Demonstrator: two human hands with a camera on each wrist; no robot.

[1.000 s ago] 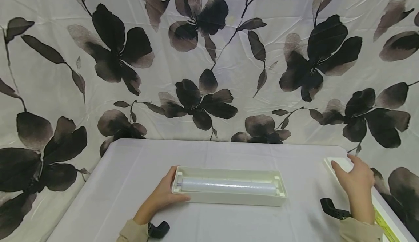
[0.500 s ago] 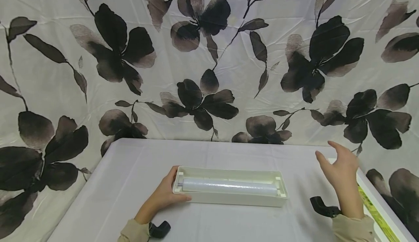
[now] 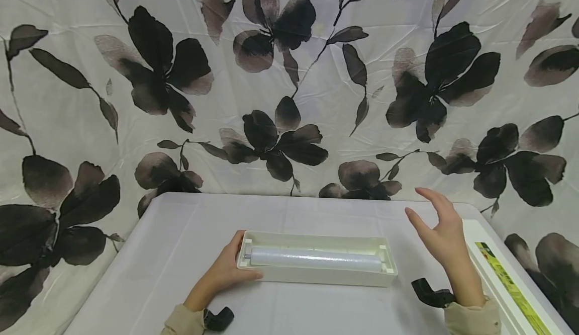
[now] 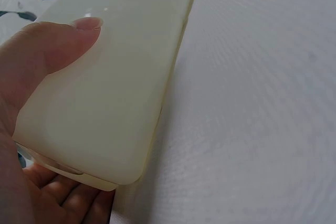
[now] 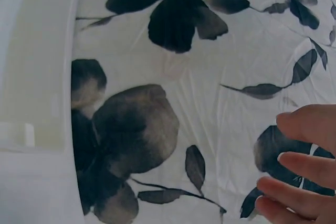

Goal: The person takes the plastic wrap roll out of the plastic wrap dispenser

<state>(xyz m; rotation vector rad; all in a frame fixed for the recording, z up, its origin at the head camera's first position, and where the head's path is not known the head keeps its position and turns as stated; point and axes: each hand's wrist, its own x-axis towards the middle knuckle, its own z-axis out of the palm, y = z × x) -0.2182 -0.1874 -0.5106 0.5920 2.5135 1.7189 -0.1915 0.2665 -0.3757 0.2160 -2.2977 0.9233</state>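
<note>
Left hand (image 3: 224,273) grips tray (image 3: 316,274) end | right hand (image 3: 441,237) spread, aloft | lid (image 3: 506,279) beside

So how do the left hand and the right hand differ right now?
The left hand grips the left end of the cream tray, thumb on its side wall; the right hand holds nothing. The left hand rests on the table; the right hand is raised above it, fingers spread, between the tray and the flat white piece at the right edge. Both come from beige sleeves.
</note>
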